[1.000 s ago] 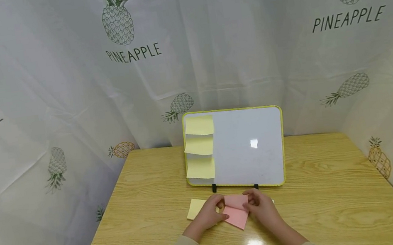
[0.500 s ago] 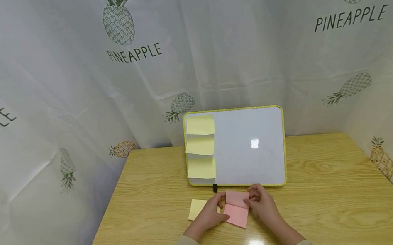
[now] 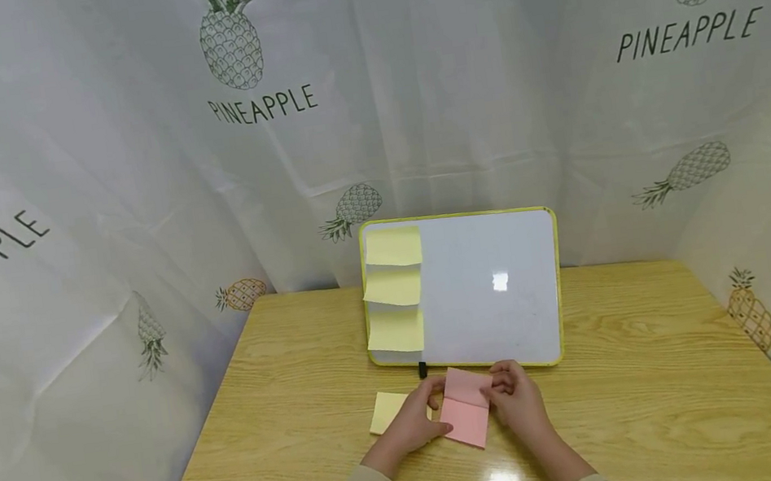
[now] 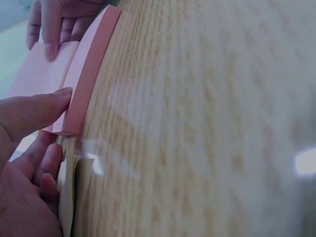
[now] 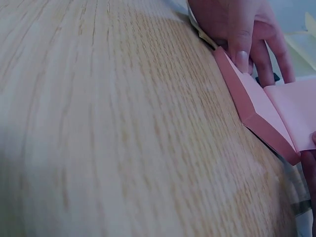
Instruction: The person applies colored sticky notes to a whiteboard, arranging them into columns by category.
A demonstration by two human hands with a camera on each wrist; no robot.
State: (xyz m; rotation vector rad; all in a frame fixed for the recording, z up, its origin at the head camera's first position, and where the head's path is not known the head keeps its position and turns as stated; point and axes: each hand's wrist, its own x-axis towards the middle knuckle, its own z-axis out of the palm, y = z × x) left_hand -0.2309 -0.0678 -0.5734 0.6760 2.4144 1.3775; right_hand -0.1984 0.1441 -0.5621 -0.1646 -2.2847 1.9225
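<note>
A pink sticky-note pad [image 3: 466, 424] lies on the wooden table in front of the whiteboard. My left hand [image 3: 411, 422] holds the pad at its left edge, thumb on top, as the left wrist view also shows on the thick pad [image 4: 94, 74]. Between thumb and fingers my right hand [image 3: 520, 398] pinches the right side of the top pink sheet [image 3: 467, 385]. That sheet is folded up and back, still joined to the pad along a crease. Partly behind my left hand sits a yellow sticky-note pad [image 3: 384, 411].
A yellow-framed whiteboard [image 3: 489, 292] leans upright behind the hands. Three yellow sticky notes [image 3: 392, 287] hang in a column on its left side. One black foot [image 3: 422, 369] shows below it. A pineapple-print curtain [image 3: 440, 101] surrounds the wooden table [image 3: 275, 453].
The top pink sheet has been raised farther from the pad and now stands flatter and taller. My right hand has shifted slightly up and right with it; the left stays almost still.
</note>
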